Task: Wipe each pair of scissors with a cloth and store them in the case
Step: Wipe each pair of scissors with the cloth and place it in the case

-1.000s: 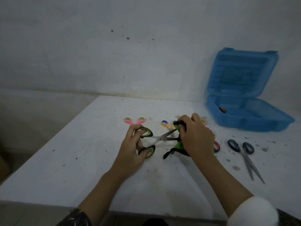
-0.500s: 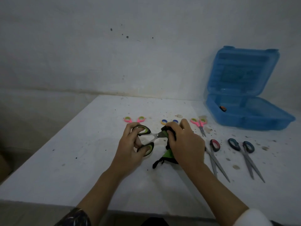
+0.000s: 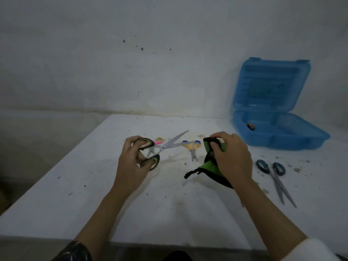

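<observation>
**Green-handled scissors [image 3: 164,146] spread open in your left grip [image 3: 131,162], cloth [image 3: 211,166] bunched in your right grip [image 3: 231,159]**

You hold the green-handled scissors just above the counter [image 3: 169,204], left of centre. Your left grip is closed on them, with fingers hooked through both black-and-green loops. The blades stand apart: one points up and to the right, the other runs nearly level to the right.

Your right grip is closed around the green-and-black cloth, with the fingers curled over its top edge. A black cord end trails from the cloth's lower left down towards the counter. The cloth is near the blades but apart from them, off to their right.

Between your two grips, small yellow scissors [image 3: 192,147] with blue-lined loops lie flat on the counter, tips pointing towards you. Pink scissors [image 3: 159,141] lie behind the held pair and are mostly hidden by it.

To the right of your right grip, dark blue-handled scissors [image 3: 275,176] lie on the counter with their blades slightly parted and pointing towards you.

At the far right, the blue case [image 3: 273,143] sits open against the wall with its lid upright. A small orange-and-black object [image 3: 251,126] lies inside near the left wall of the case; you cannot tell what it is.
</observation>
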